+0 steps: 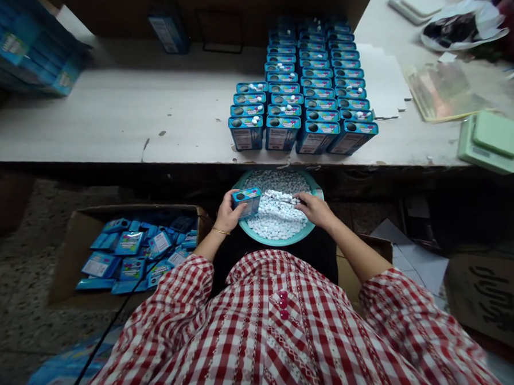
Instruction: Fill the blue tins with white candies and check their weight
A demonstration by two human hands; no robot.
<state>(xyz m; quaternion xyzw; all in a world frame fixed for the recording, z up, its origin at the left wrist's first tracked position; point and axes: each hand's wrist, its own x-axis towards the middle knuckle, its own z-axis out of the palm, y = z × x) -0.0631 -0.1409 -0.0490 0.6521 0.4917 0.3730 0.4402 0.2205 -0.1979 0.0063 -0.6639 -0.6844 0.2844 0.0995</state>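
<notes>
My left hand (227,214) is wrapped around a small blue candy box (247,200), held upright over the left rim of a teal basin (281,241). The box has a round dark hole in its top. White candy pellets (280,223) fill the basin, which rests at my lap. Over the pellets on the right side, my right hand (316,208) has its fingers closed at the end of a raised heap of pellets. Whatever it grips is hard to make out under the heap.
Rows of blue candy boxes (319,106) stand on the white table (119,116), some with pellets on top. A cardboard box (65,266) of blue boxes sits at left. Wrapped packs (25,49) lie at the far left, a green scale (491,140) at the right edge.
</notes>
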